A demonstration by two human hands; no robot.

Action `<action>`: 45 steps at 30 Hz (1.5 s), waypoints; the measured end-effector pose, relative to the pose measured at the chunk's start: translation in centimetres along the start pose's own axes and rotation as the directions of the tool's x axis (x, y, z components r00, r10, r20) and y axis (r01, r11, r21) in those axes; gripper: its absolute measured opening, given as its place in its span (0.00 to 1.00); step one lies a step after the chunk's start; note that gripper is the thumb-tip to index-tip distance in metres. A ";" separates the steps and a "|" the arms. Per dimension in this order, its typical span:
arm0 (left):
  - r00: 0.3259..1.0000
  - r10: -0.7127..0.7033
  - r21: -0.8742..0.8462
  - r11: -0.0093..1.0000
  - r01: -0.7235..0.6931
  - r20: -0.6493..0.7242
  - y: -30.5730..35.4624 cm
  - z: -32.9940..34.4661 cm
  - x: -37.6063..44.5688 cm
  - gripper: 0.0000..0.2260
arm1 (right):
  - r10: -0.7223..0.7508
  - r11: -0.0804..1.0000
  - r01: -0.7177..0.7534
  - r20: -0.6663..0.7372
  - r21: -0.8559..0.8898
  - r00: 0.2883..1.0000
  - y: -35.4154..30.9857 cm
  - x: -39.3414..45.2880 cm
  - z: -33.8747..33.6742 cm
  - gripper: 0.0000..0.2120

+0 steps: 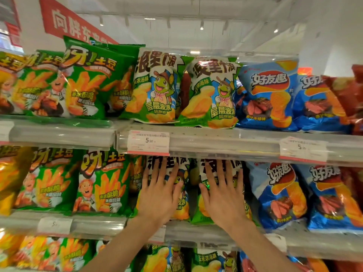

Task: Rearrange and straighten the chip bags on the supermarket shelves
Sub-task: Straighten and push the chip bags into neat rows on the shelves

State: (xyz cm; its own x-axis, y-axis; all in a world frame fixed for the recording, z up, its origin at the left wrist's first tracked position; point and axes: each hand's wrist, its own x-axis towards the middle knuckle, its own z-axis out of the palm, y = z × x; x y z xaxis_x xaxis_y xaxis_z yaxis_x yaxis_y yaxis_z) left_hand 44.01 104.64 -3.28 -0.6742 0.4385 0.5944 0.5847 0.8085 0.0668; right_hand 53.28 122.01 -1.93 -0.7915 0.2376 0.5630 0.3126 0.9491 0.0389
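On the middle shelf stand two green-and-white turtle chip bags side by side. My left hand [160, 193] lies flat with spread fingers on the left turtle bag [181, 203]. My right hand [222, 195] presses flat on the right turtle bag [202, 213]. Both bags stand upright, mostly hidden behind my hands. On the shelf above, two more turtle bags [155, 87] [212, 93] stand upright next to each other.
Green fries bags [102, 183] stand left of my hands, blue steak-flavour bags [279, 195] to the right. Clear shelf rails carry price tags [148, 143]. A lower shelf holds more bags [163, 260]. A red banner [68, 22] hangs at top left.
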 end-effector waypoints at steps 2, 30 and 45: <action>1.000 0.011 -0.004 1.000 -0.011 -0.012 -0.3 0.0 0.0 0.27 | -0.012 1.000 0.012 -0.019 0.008 1.000 -0.1 0.1 -0.1 0.30; 0.952 -0.024 -0.766 0.587 0.261 0.305 25.5 -1.0 2.9 0.35 | -0.026 0.702 -0.222 0.335 0.677 0.942 24.4 -0.4 -5.5 0.35; 0.981 -0.034 -0.788 0.590 0.176 0.193 25.3 -1.0 4.8 0.30 | -0.127 0.572 -0.232 0.364 0.787 0.922 26.8 -0.5 -5.6 0.41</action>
State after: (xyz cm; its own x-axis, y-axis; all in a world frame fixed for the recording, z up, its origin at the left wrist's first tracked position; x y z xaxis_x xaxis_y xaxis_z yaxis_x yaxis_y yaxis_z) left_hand 56.03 126.81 2.10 -0.7682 0.4779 0.4259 0.5820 0.2443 0.7756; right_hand 64.96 146.22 3.44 -0.9614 0.1736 0.2136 -0.0511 0.6502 -0.7581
